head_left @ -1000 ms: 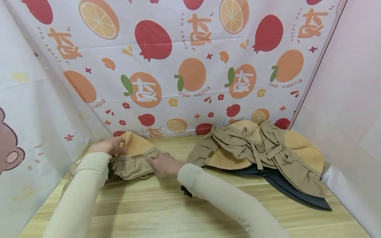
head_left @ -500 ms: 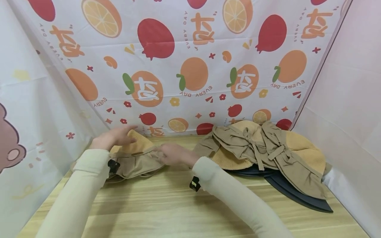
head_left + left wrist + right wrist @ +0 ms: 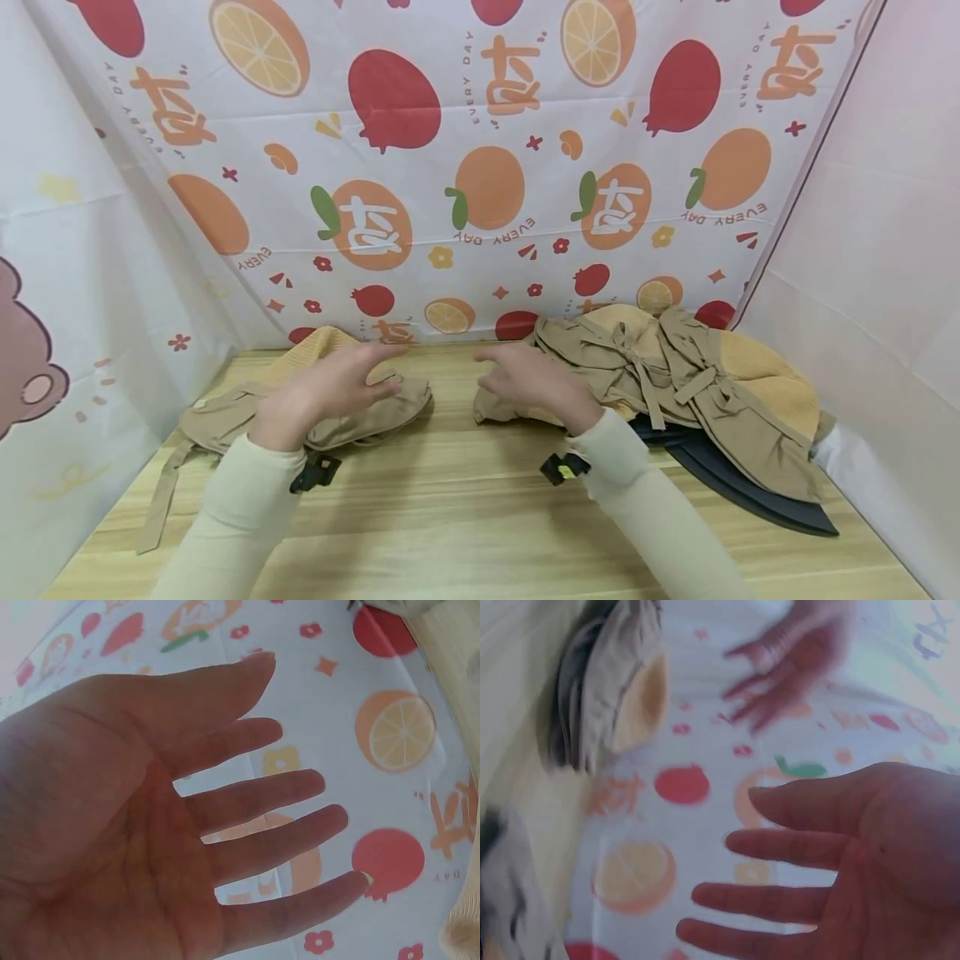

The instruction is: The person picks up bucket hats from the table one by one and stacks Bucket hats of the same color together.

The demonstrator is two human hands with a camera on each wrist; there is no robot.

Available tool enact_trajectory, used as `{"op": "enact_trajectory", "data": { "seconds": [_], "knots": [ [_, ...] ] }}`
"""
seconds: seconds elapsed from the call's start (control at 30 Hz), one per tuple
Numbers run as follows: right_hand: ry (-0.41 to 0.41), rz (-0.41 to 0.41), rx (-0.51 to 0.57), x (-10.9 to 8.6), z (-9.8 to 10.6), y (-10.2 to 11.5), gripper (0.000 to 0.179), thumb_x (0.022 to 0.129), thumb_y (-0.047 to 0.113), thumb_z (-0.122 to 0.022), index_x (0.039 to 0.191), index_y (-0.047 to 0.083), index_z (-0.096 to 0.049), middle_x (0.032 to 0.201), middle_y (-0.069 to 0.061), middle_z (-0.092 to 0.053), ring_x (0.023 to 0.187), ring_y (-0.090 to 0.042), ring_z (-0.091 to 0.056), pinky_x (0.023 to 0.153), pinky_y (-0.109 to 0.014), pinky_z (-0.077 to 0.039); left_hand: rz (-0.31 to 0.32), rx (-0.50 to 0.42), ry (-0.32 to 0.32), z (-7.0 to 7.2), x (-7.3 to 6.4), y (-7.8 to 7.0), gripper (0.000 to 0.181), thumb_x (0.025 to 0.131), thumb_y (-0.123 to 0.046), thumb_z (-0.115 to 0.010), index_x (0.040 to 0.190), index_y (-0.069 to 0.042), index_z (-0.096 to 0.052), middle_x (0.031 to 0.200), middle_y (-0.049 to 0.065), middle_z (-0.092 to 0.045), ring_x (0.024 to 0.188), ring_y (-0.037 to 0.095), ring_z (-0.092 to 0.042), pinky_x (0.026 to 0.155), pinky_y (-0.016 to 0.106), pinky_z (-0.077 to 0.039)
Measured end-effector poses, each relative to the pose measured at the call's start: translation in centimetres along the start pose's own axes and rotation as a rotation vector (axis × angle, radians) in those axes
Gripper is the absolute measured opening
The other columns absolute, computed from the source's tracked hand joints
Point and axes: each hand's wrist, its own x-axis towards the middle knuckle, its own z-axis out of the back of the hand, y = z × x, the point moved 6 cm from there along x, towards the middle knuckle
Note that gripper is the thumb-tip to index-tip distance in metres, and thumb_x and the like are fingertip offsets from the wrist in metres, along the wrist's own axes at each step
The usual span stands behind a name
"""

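My left hand (image 3: 333, 387) is raised in front of a tan sun hat (image 3: 307, 358) with a yellow ribbed lining at the left, partly covering it in the head view. In the left wrist view the fingers (image 3: 262, 851) are spread and straight, with nothing held. My right hand (image 3: 536, 379) hovers by the left end of a pile of similar hats (image 3: 637, 367), hiding part of it. Its fingers (image 3: 761, 900) are extended and hold nothing in the right wrist view. Both hands face each other across a gap.
Dark brims (image 3: 738, 483) show beneath the right-hand hats. A cloth tie (image 3: 161, 508) trails from the left hat over the wood-grain table (image 3: 435, 525). A fruit-print curtain (image 3: 450, 108) closes the back, and pale sheets hang at both sides.
Both hands have come off the left hat. The right hand has moved right to the pile, and the left hand has shifted right, uncovering the left hat's far side and tie.
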Motion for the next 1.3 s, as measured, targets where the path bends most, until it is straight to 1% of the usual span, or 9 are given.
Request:
{"op": "enact_trajectory", "data": {
  "seconds": [0.07, 0.13, 0.2, 0.43, 0.63, 0.87, 1.03, 1.17, 1.3],
  "knots": [
    [-0.043, -0.030, -0.012, -1.2, 0.8, -1.3, 0.042, 0.104, 0.023, -0.062, 0.143, 0.009, -0.061, 0.140, -0.009, -0.067, 0.113, -0.029, -0.069, 0.100, -0.045, -0.055, -0.010, -0.001, -0.003, -0.4, -0.3, -0.4, 0.053, 0.096, -0.017, -0.073, 0.142, 0.004, -0.058, 0.142, 0.023, -0.062, 0.130, 0.041, -0.061, 0.108, 0.058, -0.049],
    [-0.078, -0.053, -0.024, -2.4, 1.6, -2.6, 0.042, 0.104, 0.023, -0.061, 0.143, 0.007, -0.061, 0.143, -0.012, -0.065, 0.126, -0.031, -0.064, 0.106, -0.048, -0.053, -0.017, 0.002, -0.010, -0.9, -0.5, -0.5, 0.053, 0.095, -0.017, -0.075, 0.141, 0.004, -0.058, 0.141, 0.023, -0.064, 0.128, 0.041, -0.063, 0.106, 0.058, -0.050],
    [-0.107, -0.079, -0.028, -3.6, 2.3, -3.9, 0.041, 0.104, 0.023, -0.061, 0.142, 0.005, -0.061, 0.143, -0.015, -0.064, 0.129, -0.033, -0.062, 0.108, -0.050, -0.051, -0.020, 0.005, -0.017, -1.3, -0.7, -0.4, 0.052, 0.095, -0.017, -0.075, 0.140, 0.003, -0.059, 0.139, 0.022, -0.065, 0.126, 0.040, -0.064, 0.106, 0.057, -0.051],
    [-0.167, -0.295, -0.007, -7.8, 5.0, -9.3, 0.045, 0.106, 0.026, -0.057, 0.145, 0.004, -0.058, 0.147, -0.021, -0.059, 0.127, -0.039, -0.063, 0.103, -0.055, -0.052, 0.008, -0.043, -0.015, -2.3, -1.7, 0.0, 0.049, 0.096, -0.021, -0.073, 0.138, 0.001, -0.062, 0.137, 0.019, -0.067, 0.129, 0.040, -0.062, 0.108, 0.058, -0.049],
    [-0.158, -0.350, 0.001, -10.8, 6.4, -13.3, 0.048, 0.105, 0.028, -0.058, 0.144, 0.000, -0.057, 0.143, -0.030, -0.058, 0.127, -0.048, -0.059, 0.100, -0.061, -0.051, 0.017, -0.090, 0.009, -2.7, -2.1, -0.1, 0.050, 0.097, -0.027, -0.072, 0.141, -0.005, -0.062, 0.142, 0.019, -0.064, 0.133, 0.042, -0.058, 0.109, 0.061, -0.046],
    [-0.129, -0.455, -0.021, -14.6, 7.4, -18.4, 0.058, 0.102, 0.030, -0.062, 0.143, -0.009, -0.052, 0.139, -0.038, -0.056, 0.122, -0.052, -0.059, 0.095, -0.060, -0.053, -0.049, -0.218, 0.071, -3.6, -2.3, -1.1, 0.052, 0.100, -0.028, -0.069, 0.147, -0.008, -0.057, 0.150, 0.013, -0.059, 0.141, 0.039, -0.052, 0.113, 0.060, -0.044],
    [-0.111, -0.505, -0.036, -17.5, 8.2, -21.1, 0.065, 0.100, 0.035, -0.063, 0.140, -0.015, -0.051, 0.137, -0.039, -0.056, 0.120, -0.055, -0.058, 0.093, -0.062, -0.053, -0.057, -0.236, 0.112, -4.2, -2.0, -1.8, 0.050, 0.100, -0.033, -0.069, 0.144, -0.010, -0.060, 0.148, 0.013, -0.060, 0.131, 0.039, -0.061, 0.104, 0.056, -0.053],
    [-0.109, -0.519, -0.031, -19.9, 8.9, -23.0, 0.066, 0.101, 0.037, -0.062, 0.136, -0.018, -0.051, 0.133, -0.042, -0.057, 0.116, -0.057, -0.059, 0.089, -0.062, -0.054, -0.127, -0.199, 0.146, -4.6, -1.7, -2.7, 0.048, 0.101, -0.034, -0.067, 0.142, -0.011, -0.062, 0.144, 0.013, -0.064, 0.123, 0.030, -0.066, 0.097, 0.048, -0.057],
    [-0.076, -0.566, -0.034, -22.3, 9.5, -25.4, 0.070, 0.103, 0.041, -0.058, 0.135, -0.021, -0.050, 0.130, -0.043, -0.057, 0.116, -0.060, -0.057, 0.088, -0.063, -0.053, -0.147, -0.192, 0.171, -4.9, -1.6, -3.1, 0.048, 0.102, -0.033, -0.065, 0.143, -0.009, -0.061, 0.143, 0.011, -0.064, 0.127, 0.028, -0.065, 0.101, 0.048, -0.055]
  ]
}}
